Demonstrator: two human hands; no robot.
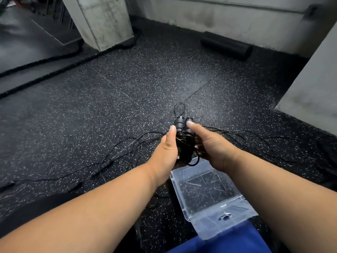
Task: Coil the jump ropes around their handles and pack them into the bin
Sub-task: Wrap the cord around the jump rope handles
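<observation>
Both hands grasp one bundle (183,143) of black rope wound round two handles, held just above the far end of the bin (209,190); the left hand (166,152) curls round the bundle's left side with its thumb laid up along one handle; the right hand (209,145) cups the right side, its thumb pressing the other handle's cap; a small loop of cord stands up beyond the two caps; no brand or writing can be read on the handles.

The bin is one clear plastic box, open at the top, with nothing but the floor showing through its base; a latch slot sits in its near wall; no label can be read on it.

Left of the bin, loose black cord (127,147) trails across the floor (127,84), with at least three more black handles (102,167) lying along it; more cord sprawls right of the bin.

The floor is black rubber flecked white, laid in tiles; far beyond the bin lie one black foam roller (226,45) against a stained concrete wall (218,13) and a thick rope (54,59) past a concrete pillar (105,21); blue cloth (228,241) touches the bin's near end.
</observation>
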